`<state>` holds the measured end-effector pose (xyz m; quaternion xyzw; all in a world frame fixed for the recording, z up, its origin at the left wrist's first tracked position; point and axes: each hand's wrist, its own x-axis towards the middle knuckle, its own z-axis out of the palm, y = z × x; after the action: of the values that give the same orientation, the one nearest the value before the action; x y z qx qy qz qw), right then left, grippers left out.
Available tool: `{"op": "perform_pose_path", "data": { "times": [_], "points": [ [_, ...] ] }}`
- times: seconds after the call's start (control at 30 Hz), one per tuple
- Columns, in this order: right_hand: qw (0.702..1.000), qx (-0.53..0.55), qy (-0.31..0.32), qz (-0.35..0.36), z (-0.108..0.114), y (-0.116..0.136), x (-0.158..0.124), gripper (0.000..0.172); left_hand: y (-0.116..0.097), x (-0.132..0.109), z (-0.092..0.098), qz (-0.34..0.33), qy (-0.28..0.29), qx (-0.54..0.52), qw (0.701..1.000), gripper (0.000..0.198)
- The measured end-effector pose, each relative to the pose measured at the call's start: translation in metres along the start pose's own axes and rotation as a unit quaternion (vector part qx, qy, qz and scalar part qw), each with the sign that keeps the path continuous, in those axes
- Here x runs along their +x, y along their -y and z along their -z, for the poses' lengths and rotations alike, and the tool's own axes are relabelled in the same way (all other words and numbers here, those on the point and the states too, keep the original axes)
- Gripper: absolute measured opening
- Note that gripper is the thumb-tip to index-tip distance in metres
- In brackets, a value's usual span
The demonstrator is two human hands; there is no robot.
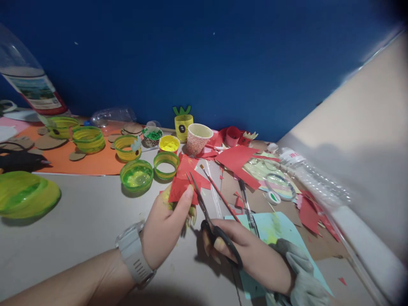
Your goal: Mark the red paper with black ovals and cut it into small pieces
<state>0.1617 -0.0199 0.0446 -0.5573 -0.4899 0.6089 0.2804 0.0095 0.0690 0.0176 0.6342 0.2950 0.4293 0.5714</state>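
Note:
Between the thumb and fingers of my left hand (168, 223) is a piece of red paper (179, 190). My right hand (242, 246) is closed round the black handles of a pair of scissors (208, 219). The slightly parted blades point up and away, right beside the paper's right edge; I cannot tell whether they touch it. Behind the held piece, more red paper (188, 163) lies on the table. A thin red paintbrush (219, 193) rests just right of the scissors.
Green-and-yellow painted rings (166, 165) and a painted cup (136, 176) stand beyond my left hand. A patterned paper cup (198, 139) is at the back. A pen (247, 204), light blue paper (280, 225) and a clear bottle (321, 178) lie to the right. A blue wall (204, 63) rises behind.

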Motion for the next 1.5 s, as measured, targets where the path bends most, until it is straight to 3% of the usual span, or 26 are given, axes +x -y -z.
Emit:
{"op": "perform_pose_path", "data": {
  "times": [1.5],
  "points": [
    [0.999,0.031,-0.038,0.013,-0.0054,0.0008,0.0016,0.060,-0.0034,0.0009,-0.0002,0.010,0.024,-0.007,1.000,0.024]
  ]
}}
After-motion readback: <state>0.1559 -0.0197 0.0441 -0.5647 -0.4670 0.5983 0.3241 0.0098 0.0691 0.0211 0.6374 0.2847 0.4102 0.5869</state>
